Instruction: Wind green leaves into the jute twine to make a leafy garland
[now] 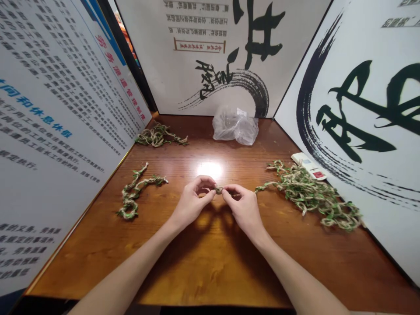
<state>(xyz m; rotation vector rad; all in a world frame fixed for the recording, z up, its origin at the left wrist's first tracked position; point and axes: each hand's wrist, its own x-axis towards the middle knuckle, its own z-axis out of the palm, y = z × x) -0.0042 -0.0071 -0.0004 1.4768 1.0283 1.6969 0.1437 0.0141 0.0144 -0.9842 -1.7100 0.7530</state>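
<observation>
My left hand [192, 203] and my right hand [244, 209] meet above the middle of the wooden table, their fingertips pinching a short piece of green-and-tan leafy twine [218, 190] between them. Most of that piece is hidden by my fingers. To the right of my right hand lies a large tangled heap of the same twine [308, 197]. A looser length of twine [134, 192] lies to the left of my left hand, and a smaller bunch [159, 136] sits farther back.
A crumpled clear plastic bag [234, 127] lies at the back of the reddish-brown wooden table [210, 262]. A white remote-like object [308, 166] lies beyond the large heap. Printed white boards [59, 118] with text and calligraphy stand along the left, back and right table edges.
</observation>
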